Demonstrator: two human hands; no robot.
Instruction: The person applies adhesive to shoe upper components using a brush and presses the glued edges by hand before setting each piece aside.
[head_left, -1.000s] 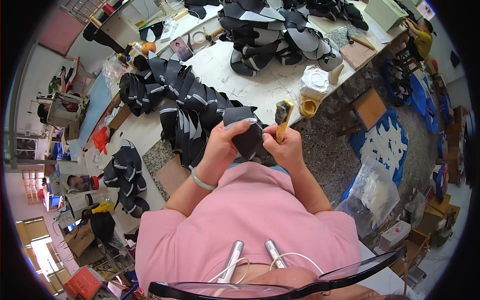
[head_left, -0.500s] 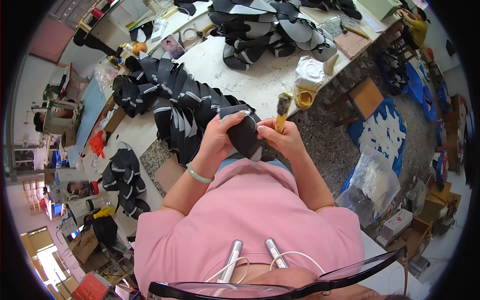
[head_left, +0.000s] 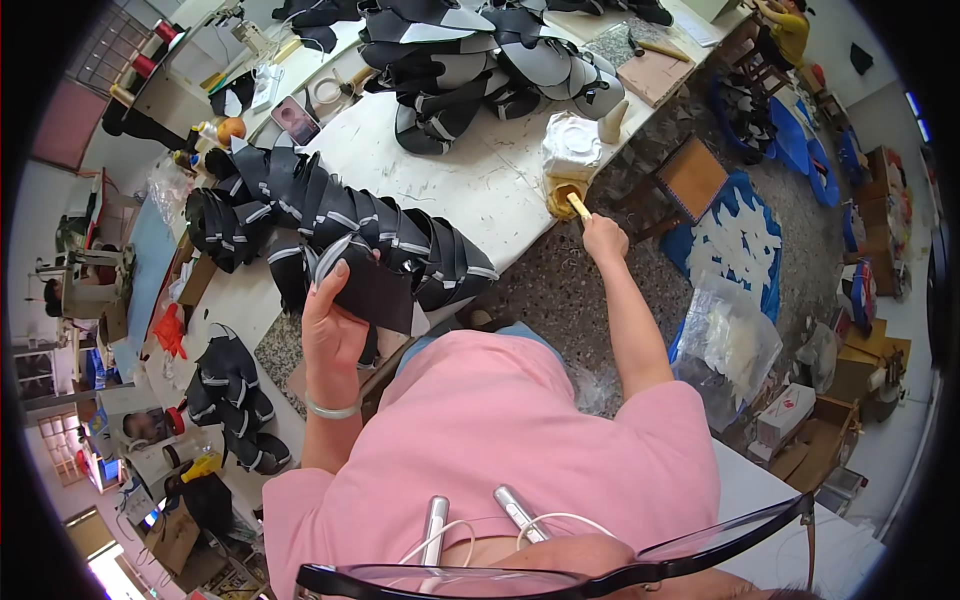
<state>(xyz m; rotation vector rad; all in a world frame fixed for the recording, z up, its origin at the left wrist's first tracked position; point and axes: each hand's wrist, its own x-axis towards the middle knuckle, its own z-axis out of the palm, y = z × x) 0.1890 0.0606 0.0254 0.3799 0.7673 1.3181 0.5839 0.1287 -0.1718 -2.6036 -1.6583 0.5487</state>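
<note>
My left hand (head_left: 332, 325) grips a black fabric piece (head_left: 378, 292) with a pale edge, thumb on top, beside a long overlapping row of similar black pieces (head_left: 350, 215) with grey-white edge strips. Out to the right, my right hand (head_left: 605, 240) is closed around the yellow handle of a brush (head_left: 578, 206). The brush's head is down in the mouth of a small yellow-stained pot (head_left: 561, 203) at the table's edge, so its bristles are hidden.
A white wrapped block (head_left: 572, 147) stands behind the pot. Large piles of black and grey pieces (head_left: 440, 70) cover the far side of the white table (head_left: 490, 185). Right of it, a brown-topped stool (head_left: 692, 178) and a blue sheet with white cutouts (head_left: 735, 240) are on the floor.
My right hand has moved right and away with the brush, from beside the fabric piece into the pot. My left hand has carried the piece leftward, nearer the row.
</note>
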